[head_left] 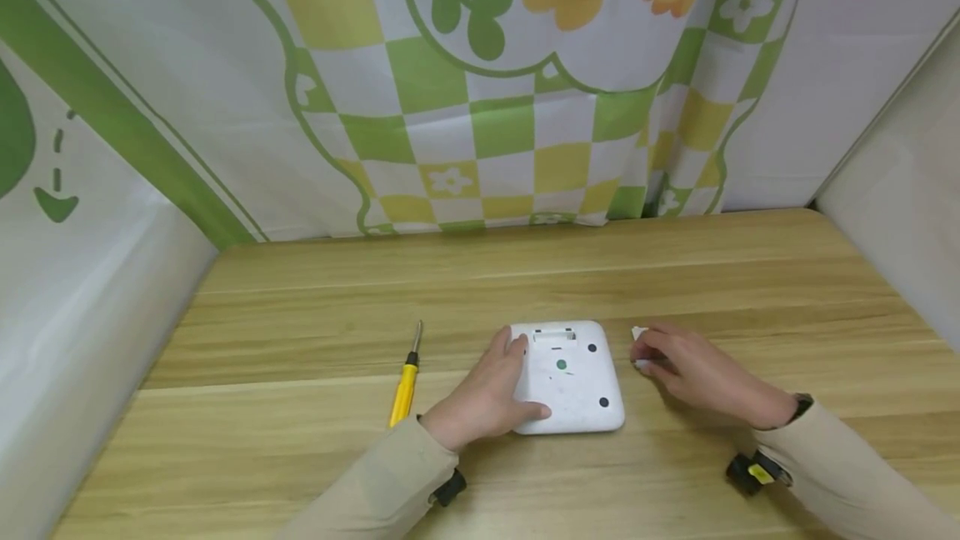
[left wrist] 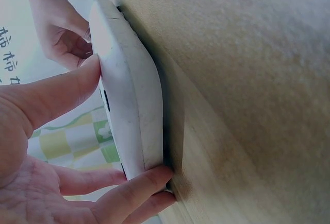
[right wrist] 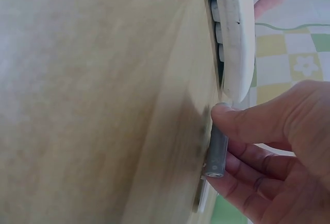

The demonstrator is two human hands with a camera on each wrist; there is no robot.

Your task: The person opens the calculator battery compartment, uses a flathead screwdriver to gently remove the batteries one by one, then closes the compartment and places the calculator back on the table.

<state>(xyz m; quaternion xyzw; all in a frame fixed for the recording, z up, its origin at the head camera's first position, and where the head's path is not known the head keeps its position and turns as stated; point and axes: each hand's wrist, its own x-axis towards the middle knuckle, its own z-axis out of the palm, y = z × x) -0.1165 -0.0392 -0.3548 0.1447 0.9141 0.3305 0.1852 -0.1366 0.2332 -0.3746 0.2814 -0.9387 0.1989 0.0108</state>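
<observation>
A white calculator (head_left: pixel 573 382) lies face down on the table, its keys (right wrist: pixel 218 31) showing underneath in the right wrist view. On its back, the battery slot (head_left: pixel 555 337) is uncovered. My left hand (head_left: pixel 491 394) holds the calculator by its left side, with the thumb on the near part and fingers at the far edge. Just right of the calculator, my right hand (head_left: pixel 693 369) pinches a small grey battery (right wrist: pixel 217 149) between thumb and fingers, low over the wood. Beside those fingers is a small flat white piece (head_left: pixel 638 332), partly hidden by the hand.
A yellow-handled screwdriver (head_left: pixel 406 386) lies left of my left hand, its tip toward the back. The wooden table (head_left: pixel 300 307) reaches to a checkered, flowered curtain (head_left: pixel 502 132) at the back, with pale cloth at both sides.
</observation>
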